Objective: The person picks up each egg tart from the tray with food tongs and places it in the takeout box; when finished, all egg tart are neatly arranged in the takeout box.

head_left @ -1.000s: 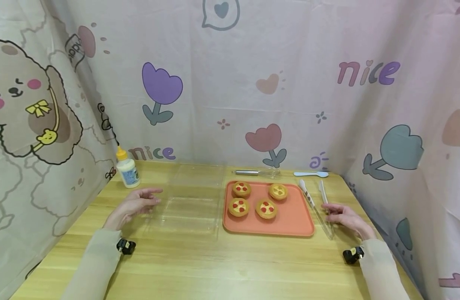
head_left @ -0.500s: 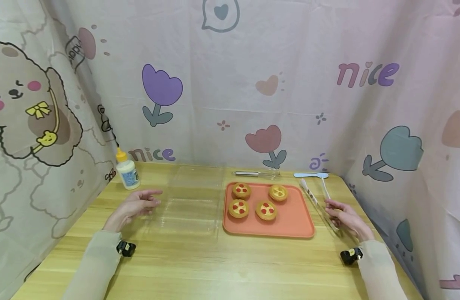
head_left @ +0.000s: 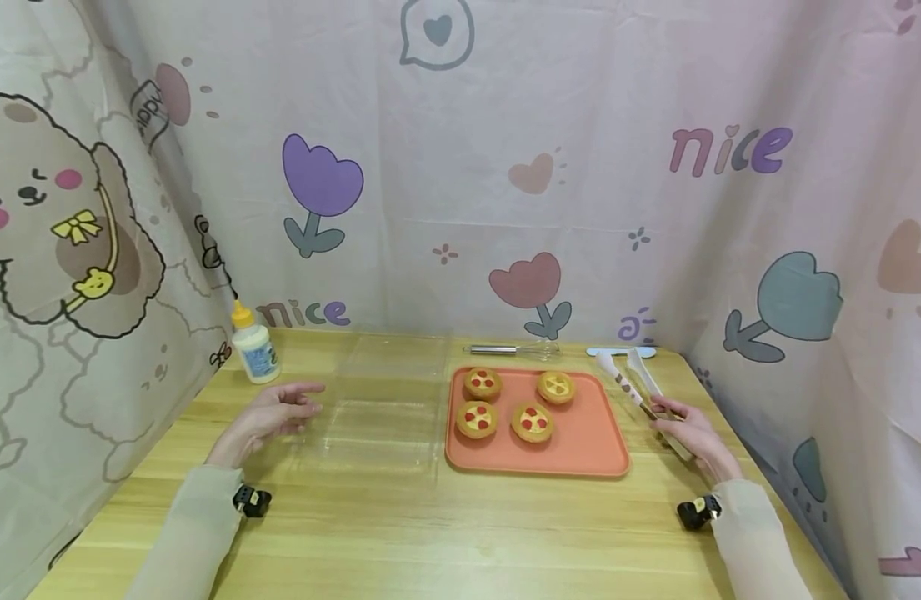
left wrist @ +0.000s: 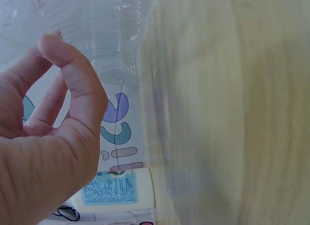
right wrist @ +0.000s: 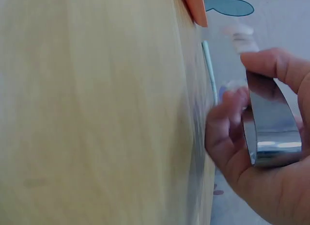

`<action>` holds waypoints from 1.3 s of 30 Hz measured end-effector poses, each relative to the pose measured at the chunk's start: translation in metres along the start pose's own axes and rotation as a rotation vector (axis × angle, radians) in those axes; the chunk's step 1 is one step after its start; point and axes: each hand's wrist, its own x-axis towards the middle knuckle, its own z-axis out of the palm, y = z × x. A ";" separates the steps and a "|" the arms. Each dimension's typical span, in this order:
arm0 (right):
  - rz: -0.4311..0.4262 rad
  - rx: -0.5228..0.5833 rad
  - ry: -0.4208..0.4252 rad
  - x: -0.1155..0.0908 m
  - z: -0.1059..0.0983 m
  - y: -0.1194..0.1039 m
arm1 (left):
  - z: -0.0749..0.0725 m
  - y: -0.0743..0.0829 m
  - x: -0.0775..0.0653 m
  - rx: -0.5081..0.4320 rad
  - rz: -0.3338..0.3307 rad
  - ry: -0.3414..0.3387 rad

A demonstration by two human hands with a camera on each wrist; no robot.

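Observation:
My right hand [head_left: 688, 432] grips a pair of tongs [head_left: 627, 387] beside the right edge of the orange tray [head_left: 591, 437]. The tongs' white tips are spread and point toward the back; in the right wrist view the bent metal end [right wrist: 276, 130] sits in the palm, between thumb and fingers. On the tray lie several small tarts, among them one with red toppings [head_left: 533, 423] and one with a yellow top [head_left: 556, 387]. My left hand [head_left: 271, 414], fingers loosely bent and holding nothing, hovers at the left side of a clear plastic box [head_left: 385, 404] with its lid open.
A white bottle with a yellow nozzle [head_left: 257, 357] stands at the back left, behind my left hand. Along the rear edge of the wooden table [head_left: 460, 542] lie a whisk [head_left: 498, 351] and a light blue spoon [head_left: 618, 353]. A printed curtain [head_left: 445, 167] hangs close behind.
My right hand has taken hold of the tongs and raised them off the table, turning their tips toward the back. The left hand stays almost still.

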 end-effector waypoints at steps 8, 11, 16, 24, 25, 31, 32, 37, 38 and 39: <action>-0.056 0.078 -0.019 -0.003 0.000 -0.007 | 0.001 0.002 -0.002 -0.005 0.010 0.006; -0.060 0.093 -0.039 -0.003 0.000 -0.010 | 0.001 0.001 -0.002 -0.004 0.012 0.009; -0.020 0.070 -0.071 -0.002 0.002 -0.014 | 0.000 -0.001 -0.002 -0.003 0.017 0.011; -0.060 0.041 -0.057 -0.003 0.002 -0.013 | 0.001 -0.001 -0.002 -0.002 0.021 0.011; -0.062 0.046 -0.059 -0.003 0.002 -0.013 | 0.001 -0.001 -0.002 0.003 0.023 0.011; -0.075 0.047 -0.110 -0.005 0.001 -0.015 | 0.000 -0.001 -0.002 -0.006 0.027 0.005; -0.080 0.042 -0.121 -0.005 0.001 -0.016 | 0.000 -0.001 -0.002 -0.009 0.027 0.003; -0.099 0.007 -0.178 -0.006 0.001 -0.020 | 0.000 -0.001 -0.002 -0.008 0.023 0.002; -0.091 0.002 -0.181 -0.006 0.001 -0.021 | 0.000 -0.001 -0.002 -0.005 0.023 0.001; -0.084 -0.007 -0.184 -0.006 0.000 -0.022 | 0.000 -0.001 -0.002 -0.004 0.023 0.001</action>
